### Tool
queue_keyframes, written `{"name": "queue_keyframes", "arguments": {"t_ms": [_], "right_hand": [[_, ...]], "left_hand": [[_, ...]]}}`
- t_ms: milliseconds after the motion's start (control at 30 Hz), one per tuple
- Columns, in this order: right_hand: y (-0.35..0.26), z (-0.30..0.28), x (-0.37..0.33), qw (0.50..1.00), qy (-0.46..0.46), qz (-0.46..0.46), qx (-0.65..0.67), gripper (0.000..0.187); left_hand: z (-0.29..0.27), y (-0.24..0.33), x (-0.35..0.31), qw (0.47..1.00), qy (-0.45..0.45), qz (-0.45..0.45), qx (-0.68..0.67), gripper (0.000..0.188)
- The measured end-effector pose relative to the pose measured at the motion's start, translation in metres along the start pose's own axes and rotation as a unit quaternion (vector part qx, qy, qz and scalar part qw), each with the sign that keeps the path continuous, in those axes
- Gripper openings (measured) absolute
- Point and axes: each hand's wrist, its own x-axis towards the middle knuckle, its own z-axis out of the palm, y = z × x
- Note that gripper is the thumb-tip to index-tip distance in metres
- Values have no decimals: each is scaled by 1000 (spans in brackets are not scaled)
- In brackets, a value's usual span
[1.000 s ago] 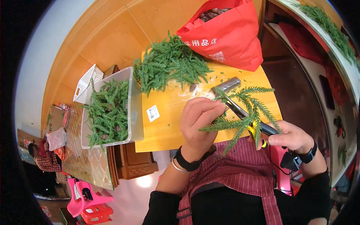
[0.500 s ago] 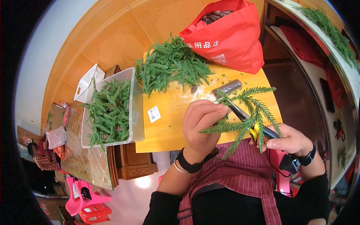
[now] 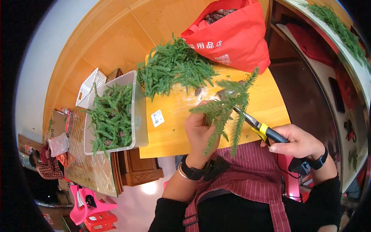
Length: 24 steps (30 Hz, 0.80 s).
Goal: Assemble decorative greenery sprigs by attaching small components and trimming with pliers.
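An artificial pine sprig (image 3: pixel 228 106) with several green needled arms is pinched in my left hand (image 3: pixel 199 133), above the yellow table. Its fronds cover my fingertips in part. My right hand (image 3: pixel 299 143) is wrapped around the black and yellow handles of a pair of pliers (image 3: pixel 266 129). The pliers' jaws point up and left into the sprig; fronds hide their tips, so I cannot tell whether they grip the stem. Behind the sprig, a dark grey cylinder (image 3: pixel 224 92) lies on the table beside a small pine cone (image 3: pixel 198 91).
A heap of pine sprigs (image 3: pixel 174 67) covers the table's (image 3: pixel 170 131) far left. Behind stands a red bag (image 3: pixel 232 38) with pine cones (image 3: pixel 220 16). At left, a clear plastic bin (image 3: pixel 141 127) holds sprigs and cones. A person (image 3: pixel 48 164) is at the far left.
The sprig has turned in my left hand, its arms swinging left and away from my right hand. More of the pliers' handles shows now.
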Motion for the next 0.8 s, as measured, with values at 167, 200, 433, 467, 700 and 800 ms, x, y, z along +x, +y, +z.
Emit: {"name": "queue_keyframes", "arguments": {"t_ms": [167,200,433,467,700,800], "right_hand": [[-4,3,1,996,40,-2,-83,21],[-2,4,1,996,39,-3,-82,21],[15,6,5,985,-46,-114,124,23],[15,7,4,983,-48,-109,141,24],[20,8,4,981,-55,-80,165,27],[22,9,5,977,-59,-122,164,27]], "left_hand": [[0,-2,4,993,-23,-83,-79,17],[1,-2,5,993,-22,-83,-78,17],[3,-1,6,977,8,-150,-149,17],[3,0,6,977,8,-149,-155,16],[3,4,5,988,13,-134,-74,14],[1,4,5,996,-13,-86,-24,15]]}}
